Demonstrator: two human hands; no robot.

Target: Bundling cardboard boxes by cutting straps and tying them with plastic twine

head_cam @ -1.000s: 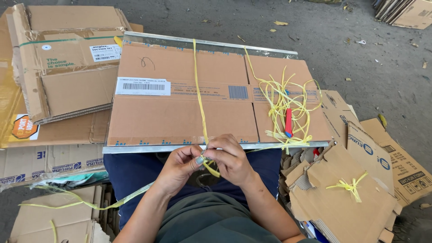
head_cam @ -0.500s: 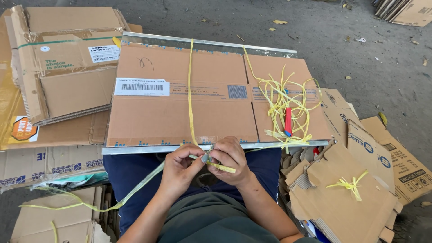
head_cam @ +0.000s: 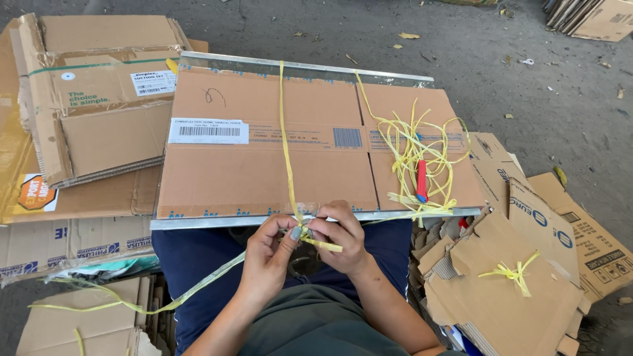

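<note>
From the head view, both hands meet at the near edge of a flattened cardboard stack [head_cam: 264, 165] that lies inside a metal frame [head_cam: 217, 223]. The left hand [head_cam: 270, 254] pinches the yellow plastic strap [head_cam: 285, 138] between thumb and fingertips, and the right hand [head_cam: 339, 237] is closed on the same strap just beside it, a short yellow end sticking out toward the right below its fingers. The strap runs from the hands straight across the top of the stack to its far edge; another length trails off to the near left over the person's dark blue lap.

On the right part of the stack lies a loose tangle of yellow strap pieces [head_cam: 415, 148] with a red-handled cutter [head_cam: 421, 179] resting on it. To the far left sits a folded cardboard box [head_cam: 99, 112]. To the near right, torn cardboard sheets [head_cam: 508, 283] lie on the concrete floor [head_cam: 527, 86], one with a small yellow strap knot [head_cam: 511, 273] on it.
</note>
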